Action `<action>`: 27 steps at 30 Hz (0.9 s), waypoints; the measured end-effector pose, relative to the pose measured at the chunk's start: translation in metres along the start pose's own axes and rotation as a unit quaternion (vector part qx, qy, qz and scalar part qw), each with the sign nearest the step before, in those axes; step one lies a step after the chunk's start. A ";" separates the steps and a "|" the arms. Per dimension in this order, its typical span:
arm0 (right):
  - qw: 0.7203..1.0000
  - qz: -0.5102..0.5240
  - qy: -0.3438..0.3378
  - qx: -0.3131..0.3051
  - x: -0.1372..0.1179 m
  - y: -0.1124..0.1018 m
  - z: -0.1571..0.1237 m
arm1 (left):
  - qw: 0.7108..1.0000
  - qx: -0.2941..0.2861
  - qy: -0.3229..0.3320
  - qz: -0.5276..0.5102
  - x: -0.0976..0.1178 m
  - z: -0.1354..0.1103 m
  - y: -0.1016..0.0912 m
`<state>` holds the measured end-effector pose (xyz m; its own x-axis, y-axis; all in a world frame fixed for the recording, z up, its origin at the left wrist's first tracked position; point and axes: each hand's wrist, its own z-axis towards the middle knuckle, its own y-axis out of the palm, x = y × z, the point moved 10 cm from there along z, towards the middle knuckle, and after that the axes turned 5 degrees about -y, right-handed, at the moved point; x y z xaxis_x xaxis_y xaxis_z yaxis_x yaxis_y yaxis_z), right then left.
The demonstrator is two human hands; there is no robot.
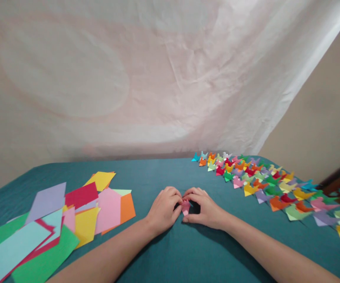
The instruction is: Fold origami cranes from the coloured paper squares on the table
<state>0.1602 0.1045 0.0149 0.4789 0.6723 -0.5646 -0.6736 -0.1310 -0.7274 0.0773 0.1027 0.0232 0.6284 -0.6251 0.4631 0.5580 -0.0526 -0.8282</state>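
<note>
Between my two hands, at the middle of the table, is a small pink folded paper piece (pixel 185 207); its exact shape is partly hidden by fingers. My left hand (pixel 165 208) has its thumb and fingers closed on the piece's left side. My right hand (pixel 204 209) curves round from the other side, its index fingertip at the top of the paper and its thumb low by the bottom edge. Both forearms rest near the teal cloth (pixel 170 251).
Loose coloured paper sheets, among them a pink sheet (pixel 108 210) and a light blue sheet (pixel 15 247), overlap at the left. Rows of small folded paper birds (pixel 249 188) stand along the right. A pale sheet of fabric (pixel 146 78) hangs behind the table.
</note>
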 end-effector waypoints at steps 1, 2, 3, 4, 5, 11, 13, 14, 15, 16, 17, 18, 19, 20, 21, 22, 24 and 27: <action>1.000 0.014 0.001 0.014 0.000 -0.002 0.000 | 1.000 0.002 -0.001 -0.002 0.000 0.000 0.000; 0.999 0.031 0.003 0.028 0.001 -0.005 -0.001 | 1.000 0.004 -0.002 -0.003 -0.001 0.000 0.000; 0.998 0.048 0.006 0.041 0.003 -0.007 -0.001 | 1.000 0.006 -0.002 -0.005 -0.001 0.000 0.000; 0.997 0.063 0.009 0.052 0.004 -0.008 -0.001 | 1.000 0.008 -0.002 -0.007 -0.001 0.000 -0.001; 0.995 0.074 0.010 0.059 0.004 -0.009 -0.001 | 1.000 0.009 -0.001 -0.008 -0.001 0.000 -0.001; 0.994 0.087 -0.006 0.059 0.000 -0.007 -0.001 | 1.000 0.014 0.004 -0.009 0.000 0.000 -0.004; 0.995 0.077 -0.007 0.063 -0.001 -0.007 -0.002 | 1.000 0.009 0.008 -0.006 0.000 0.000 -0.003; 0.995 0.070 -0.007 0.068 -0.001 -0.008 -0.003 | 1.000 0.007 0.008 -0.004 0.000 0.000 -0.003; 0.995 0.062 -0.011 0.074 -0.002 -0.009 -0.003 | 1.000 0.005 0.006 -0.001 -0.001 0.000 -0.003; 0.995 0.055 -0.016 0.078 -0.004 -0.010 -0.004 | 1.000 0.004 0.003 0.003 -0.002 0.001 -0.003; 0.995 0.049 -0.024 0.082 -0.006 -0.011 -0.004 | 1.000 0.004 0.000 0.006 -0.002 0.001 -0.003; 0.995 0.044 -0.032 0.084 -0.008 -0.011 -0.003 | 1.000 0.004 -0.002 0.009 -0.002 0.001 -0.003; 0.995 0.041 -0.038 0.086 -0.009 -0.012 -0.003 | 1.000 0.003 -0.003 0.012 -0.002 0.001 -0.003; 0.994 0.041 -0.042 0.088 -0.011 -0.012 -0.003 | 1.000 0.001 -0.002 0.013 -0.002 0.001 -0.003; 0.994 0.042 -0.044 0.089 -0.012 -0.012 -0.002 | 1.000 0.000 0.000 0.014 -0.001 0.001 -0.002; 0.994 0.044 -0.044 0.089 -0.012 -0.012 -0.002 | 1.000 -0.002 0.001 0.014 -0.001 0.001 -0.002; 0.994 0.052 -0.042 0.088 -0.013 -0.012 -0.002 | 1.000 -0.002 0.001 0.012 -0.001 0.001 -0.002; 0.994 0.062 -0.033 0.085 -0.011 -0.012 -0.002 | 1.000 -0.004 -0.005 0.005 -0.003 0.002 -0.002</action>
<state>0.1637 0.0970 0.0290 0.3522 0.7063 -0.6140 -0.8127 -0.0945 -0.5749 0.0755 0.1060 0.0240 0.6401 -0.6174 0.4574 0.5470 -0.0519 -0.8355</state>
